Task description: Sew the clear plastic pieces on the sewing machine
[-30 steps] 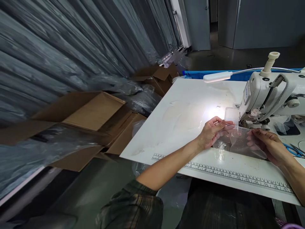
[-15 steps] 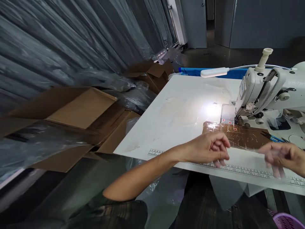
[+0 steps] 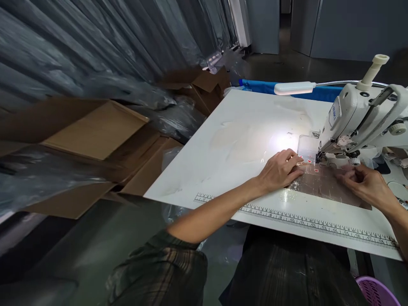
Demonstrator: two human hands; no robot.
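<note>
A clear plastic sheet (image 3: 331, 189) lies over a brown piece on the table, partly below the needle of a white sewing machine (image 3: 336, 123). My left hand (image 3: 280, 170) grips the sheet's left edge, thumb and fingers close together. At the right side, my right hand (image 3: 366, 185) pinches the sheet near the presser foot; some of its fingertips are hard to make out. Small red marks (image 3: 316, 170) show beside the needle area. What lies under the right palm is hidden.
The white table (image 3: 248, 140) has a printed ruler along its front edge. A lamp (image 3: 295, 88) on a bendable arm hangs over it. Open cardboard boxes (image 3: 95, 127) and plastic wrapping stand at the left. A purple basket (image 3: 378, 291) is low at the right.
Both hands have moved forward from the table's front edge to the machine. The clear sheet that hung over the edge now lies over the brown piece. Blue-handled snips are no longer visible.
</note>
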